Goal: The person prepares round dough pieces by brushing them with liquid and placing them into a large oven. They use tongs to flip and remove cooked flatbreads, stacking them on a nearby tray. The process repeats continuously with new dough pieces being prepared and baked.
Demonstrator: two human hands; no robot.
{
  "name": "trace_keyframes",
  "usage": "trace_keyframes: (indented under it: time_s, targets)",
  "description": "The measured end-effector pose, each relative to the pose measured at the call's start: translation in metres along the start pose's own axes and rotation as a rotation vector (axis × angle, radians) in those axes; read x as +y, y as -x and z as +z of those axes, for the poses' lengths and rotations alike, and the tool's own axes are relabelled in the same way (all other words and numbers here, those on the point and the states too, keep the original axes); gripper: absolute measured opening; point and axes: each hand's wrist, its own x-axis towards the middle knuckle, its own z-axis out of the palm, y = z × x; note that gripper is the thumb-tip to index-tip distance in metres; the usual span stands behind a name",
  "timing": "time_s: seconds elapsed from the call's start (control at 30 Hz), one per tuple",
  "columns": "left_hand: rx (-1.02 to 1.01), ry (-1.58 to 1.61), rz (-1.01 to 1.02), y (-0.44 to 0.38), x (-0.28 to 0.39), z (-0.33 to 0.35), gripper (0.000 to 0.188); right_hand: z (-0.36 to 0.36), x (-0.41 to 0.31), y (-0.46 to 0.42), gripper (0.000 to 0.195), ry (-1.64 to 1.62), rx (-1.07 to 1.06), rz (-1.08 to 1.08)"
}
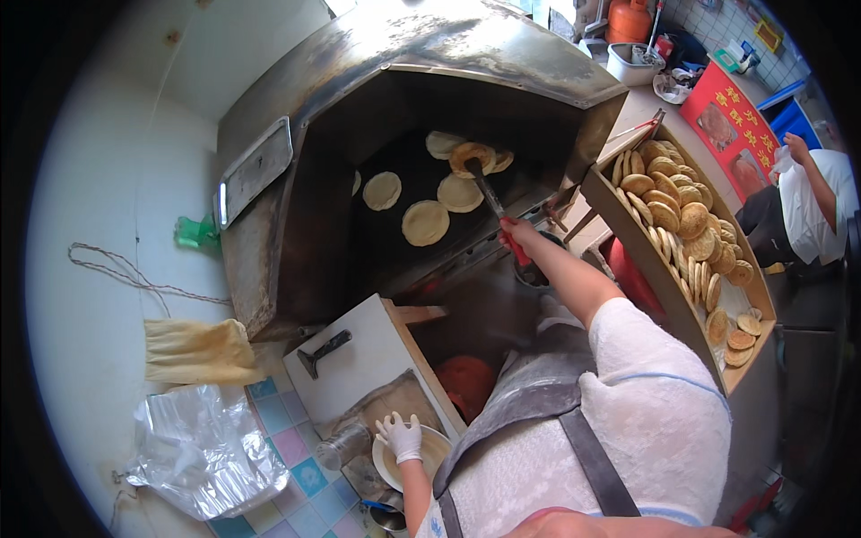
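My right hand is closed on the red handle of a metal spatula. The spatula's blade lies at a browned flatbread inside the dark oven. Paler flatbreads lie around it on the black baking surface, among them a round one nearest the oven's front edge. My left hand, in a thin white glove, is over the rim of a white bowl with its fingers spread. I cannot tell whether they touch the bowl. A clear container stands beside the bowl.
A long wooden tray full of baked flatbreads stands at the right. A black-handled scraper lies on a white board. Clear plastic bags hang at lower left. Another person stands at the far right, near a red sign.
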Motion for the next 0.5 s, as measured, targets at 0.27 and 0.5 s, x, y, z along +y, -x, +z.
trace_keyframes:
  time_s: [0.27,0.5]
  targets:
    - [0.154,0.115,-0.079,0.06,0.02,0.007,0.059,-0.056,0.018,0.016,0.029,-0.067,-0.122,0.073]
    - [0.138,0.148,-0.123,0.085,0.063,0.011,0.059,-0.071,0.013,-0.015,0.026,-0.174,-0.156,-0.004]
